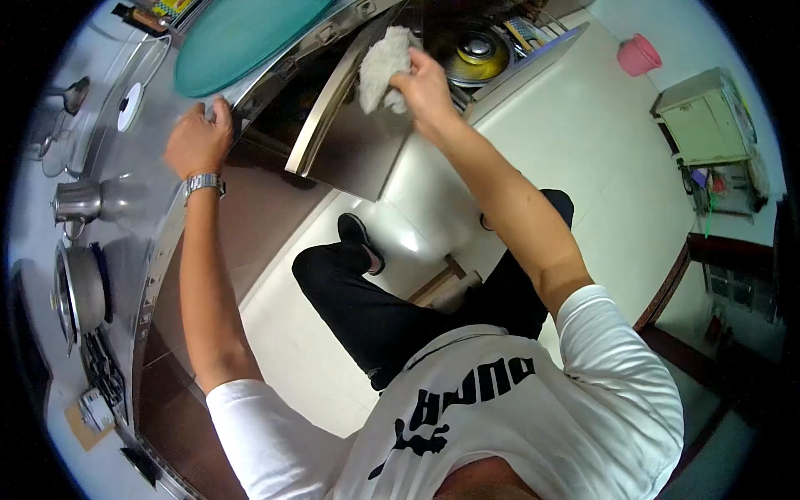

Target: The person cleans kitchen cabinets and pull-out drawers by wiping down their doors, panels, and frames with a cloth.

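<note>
A crumpled white cloth (383, 71) is pinched in my right hand (427, 90), against the top edge of an open drawer's metal front (358, 142). My left hand (200, 137), with a metal watch at the wrist, rests at the edge of the steel counter (142, 183). Its fingers are curled at the counter's rim; whether they hold anything is hidden. A green oval board (242, 42) lies on the counter just beyond that hand. Behind the cloth, another pulled-out drawer (533, 71) holds a round lidded pan (477, 58).
A steel jug (77, 202), a lidded pot (82, 287) and a white lid (130, 107) stand along the counter at the left. A small wooden stool (446, 283) is between my legs. A pink bucket (638, 55) and a green cabinet (704, 117) are at the right.
</note>
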`<action>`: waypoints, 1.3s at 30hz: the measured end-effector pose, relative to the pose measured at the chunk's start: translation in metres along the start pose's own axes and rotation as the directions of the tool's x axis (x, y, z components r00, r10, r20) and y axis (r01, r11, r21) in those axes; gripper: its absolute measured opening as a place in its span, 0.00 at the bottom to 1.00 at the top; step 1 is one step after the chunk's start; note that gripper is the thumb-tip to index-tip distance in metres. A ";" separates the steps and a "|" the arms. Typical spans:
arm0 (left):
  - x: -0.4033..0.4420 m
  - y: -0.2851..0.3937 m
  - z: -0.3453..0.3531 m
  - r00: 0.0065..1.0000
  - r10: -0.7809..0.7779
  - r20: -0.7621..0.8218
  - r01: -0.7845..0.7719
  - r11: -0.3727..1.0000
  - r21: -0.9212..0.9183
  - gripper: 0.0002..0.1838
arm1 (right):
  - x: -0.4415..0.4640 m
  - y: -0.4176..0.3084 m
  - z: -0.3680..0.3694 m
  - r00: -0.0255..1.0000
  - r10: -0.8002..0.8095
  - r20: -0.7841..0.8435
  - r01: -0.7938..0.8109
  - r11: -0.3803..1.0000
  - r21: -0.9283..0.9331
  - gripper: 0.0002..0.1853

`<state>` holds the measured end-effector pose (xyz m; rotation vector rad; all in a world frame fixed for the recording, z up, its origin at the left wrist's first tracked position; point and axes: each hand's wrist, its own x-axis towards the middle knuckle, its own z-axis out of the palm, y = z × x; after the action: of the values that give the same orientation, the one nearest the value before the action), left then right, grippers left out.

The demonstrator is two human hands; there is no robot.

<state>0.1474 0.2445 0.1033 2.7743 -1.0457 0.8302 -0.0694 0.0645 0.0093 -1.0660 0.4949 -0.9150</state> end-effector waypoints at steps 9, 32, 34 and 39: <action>-0.003 -0.002 0.004 0.988 0.117 -0.103 -0.117 0.993 -0.002 0.24 | 0.042 0.036 0.012 0.989 -0.097 0.107 0.137 0.868 -0.477 0.33; -0.002 -0.004 0.011 0.974 0.179 -0.136 -0.194 0.976 -0.099 0.23 | 0.042 0.095 0.067 0.877 -0.327 0.353 0.462 0.367 -0.808 0.14; -0.002 -0.004 0.009 0.977 0.170 -0.132 -0.180 0.982 -0.065 0.22 | 0.035 0.095 0.078 0.885 -0.314 0.344 0.451 0.389 -0.804 0.12; -0.001 -0.002 0.008 0.980 0.177 -0.090 -0.180 0.983 -0.027 0.22 | 0.022 0.102 0.101 0.883 -0.281 0.376 0.460 0.363 -0.810 0.07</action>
<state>0.1514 0.2445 0.0956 2.6182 -1.2940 0.9335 0.0567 0.1177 -0.0377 -2.3223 0.6095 -0.9373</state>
